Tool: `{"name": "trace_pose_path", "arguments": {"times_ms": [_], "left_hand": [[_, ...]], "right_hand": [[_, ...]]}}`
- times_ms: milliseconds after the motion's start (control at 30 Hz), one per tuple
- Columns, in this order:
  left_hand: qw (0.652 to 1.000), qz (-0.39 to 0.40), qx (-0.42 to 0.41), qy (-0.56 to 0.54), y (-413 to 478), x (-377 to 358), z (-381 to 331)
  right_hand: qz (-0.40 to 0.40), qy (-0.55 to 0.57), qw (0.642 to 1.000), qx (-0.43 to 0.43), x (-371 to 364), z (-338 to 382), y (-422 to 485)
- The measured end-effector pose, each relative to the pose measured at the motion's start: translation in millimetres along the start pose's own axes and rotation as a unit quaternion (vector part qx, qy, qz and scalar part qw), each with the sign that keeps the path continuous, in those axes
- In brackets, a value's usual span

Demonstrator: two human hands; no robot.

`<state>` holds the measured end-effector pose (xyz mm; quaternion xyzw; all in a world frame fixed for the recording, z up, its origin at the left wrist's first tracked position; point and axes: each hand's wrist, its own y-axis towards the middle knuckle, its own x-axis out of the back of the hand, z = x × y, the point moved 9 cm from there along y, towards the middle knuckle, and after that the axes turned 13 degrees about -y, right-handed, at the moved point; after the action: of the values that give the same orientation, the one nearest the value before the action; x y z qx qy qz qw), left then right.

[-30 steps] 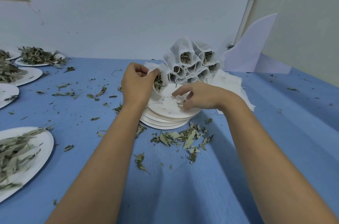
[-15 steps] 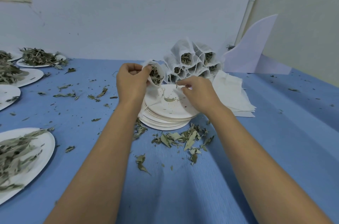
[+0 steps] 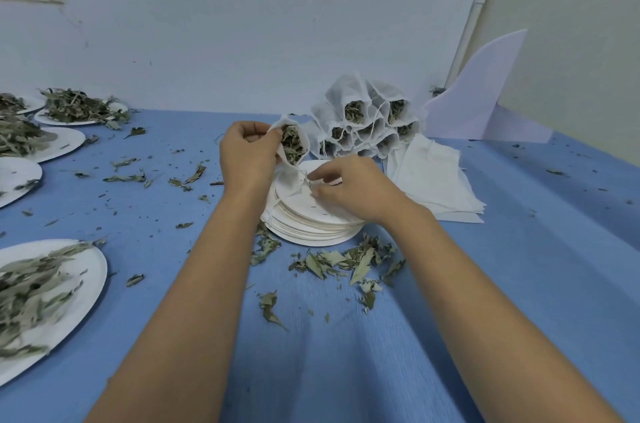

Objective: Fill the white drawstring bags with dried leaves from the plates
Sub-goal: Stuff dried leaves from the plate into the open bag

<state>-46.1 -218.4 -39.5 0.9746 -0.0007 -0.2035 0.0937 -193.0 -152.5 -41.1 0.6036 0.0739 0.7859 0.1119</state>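
My left hand (image 3: 247,156) grips a white drawstring bag (image 3: 293,142) stuffed with dried leaves, its open mouth facing me, above a stack of white plates (image 3: 311,225). My right hand (image 3: 349,188) pinches the bag's thin drawstring just below the bag, over the top plate. Behind them a pile of filled bags (image 3: 363,124) leans against the wall. A stack of flat unfilled bags (image 3: 433,176) lies to the right of the plates. Plates with dried leaves (image 3: 45,287) sit along the left side.
Loose leaves (image 3: 343,261) are scattered on the blue table cover in front of the plate stack and to its left. More leaf plates (image 3: 79,111) stand at the far left by the wall. A pale curved board (image 3: 481,90) leans in the back right corner.
My left hand lifted the filled bag up off the plate stack. My right hand stopped picking at the plate and took hold of the drawstring under the bag.
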Motion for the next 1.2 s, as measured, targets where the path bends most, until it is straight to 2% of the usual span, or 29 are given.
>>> {"name": "trace_pose_path", "arguments": {"times_ms": [167, 267, 367, 433, 533, 600, 700, 767, 933, 1100, 1200], "left_hand": [[0.999, 0.029, 0.014, 0.016, -2, -6, 1], [0.999, 0.040, 0.011, 0.031, -4, -8, -2], [0.996, 0.054, -0.016, 0.073, -8, -10, -8], [0.990, 0.063, -0.051, 0.115, -11, -13, -13], [0.983, 0.067, -0.092, 0.147, -14, -17, -19], [0.979, 0.069, -0.107, 0.161, -15, -21, -20], [0.976, 0.082, -0.117, 0.162, -18, -26, -22], [0.972, 0.091, -0.129, 0.173, -21, -30, -24], [0.957, 0.159, -0.157, 0.185, -36, -54, -28], [0.970, 0.151, -0.131, 0.137, -38, -55, -26], [0.977, 0.156, -0.101, 0.107, -35, -53, -23]], "right_hand": [[-0.029, -0.116, 0.993, 0.006, 1, 6, -1], [-0.041, -0.127, 0.991, 0.000, 1, 8, -1], [-0.056, -0.062, 0.996, -0.031, 9, 1, -2], [-0.094, 0.020, 0.994, -0.057, 26, -5, -5], [-0.168, 0.217, 0.957, -0.090, 56, -12, -13], [-0.171, 0.256, 0.949, -0.075, 65, -4, -13], [-0.163, 0.125, 0.977, -0.062, 61, 12, -12], [-0.185, 0.049, 0.978, -0.082, 56, 12, -11], [-0.240, 0.046, 0.962, -0.124, 57, 4, -16], [-0.223, 0.115, 0.961, -0.114, 59, 4, -17], [-0.240, 0.100, 0.957, -0.130, 59, 1, -20]]}}
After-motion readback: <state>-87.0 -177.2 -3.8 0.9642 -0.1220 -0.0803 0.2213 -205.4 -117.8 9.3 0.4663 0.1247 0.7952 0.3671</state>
